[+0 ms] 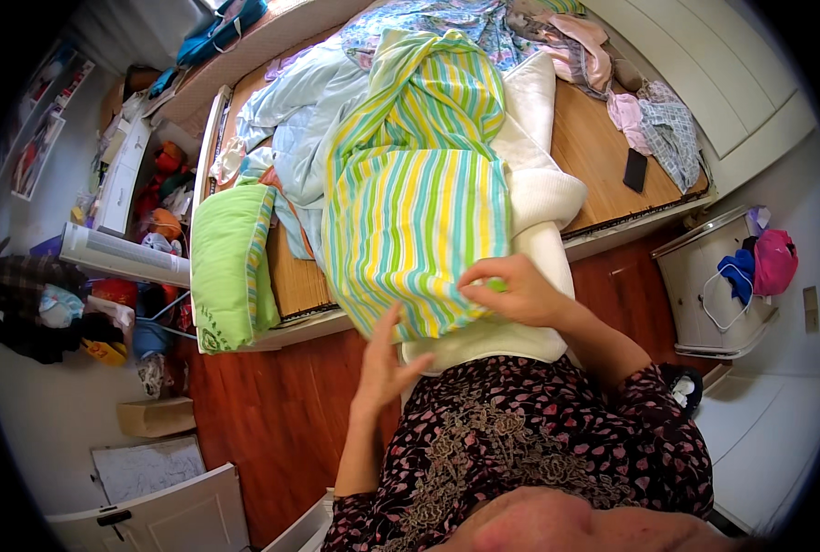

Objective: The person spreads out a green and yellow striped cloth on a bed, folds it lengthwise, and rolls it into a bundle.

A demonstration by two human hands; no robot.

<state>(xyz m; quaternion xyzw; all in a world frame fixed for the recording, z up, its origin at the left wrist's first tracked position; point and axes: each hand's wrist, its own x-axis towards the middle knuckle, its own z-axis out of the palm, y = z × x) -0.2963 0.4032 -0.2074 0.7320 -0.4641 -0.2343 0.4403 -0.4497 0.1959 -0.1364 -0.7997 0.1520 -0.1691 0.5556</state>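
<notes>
A green, yellow, blue and white striped cover [419, 221] lies over a white quilt or pad [548, 198], its far part bunched and its near part spread toward me. My left hand [384, 368] is open at the cover's near left corner, thumb and fingers apart. Above the near right part of the cover is my right hand [518, 293], fingers curved, with a small gap showing between thumb and forefinger. No cloth shows pinched in it. The pad's near end [484, 345] reaches my patterned dress.
Behind the cover, a pale blue quilt [290, 138] is heaped on the wooden bed base [580, 138]. A green pillow [230, 262] leans at the left edge. A dark phone [635, 171] and clothes [672, 129] lie right. A bin-like white container [709, 285] stands beyond the bed corner.
</notes>
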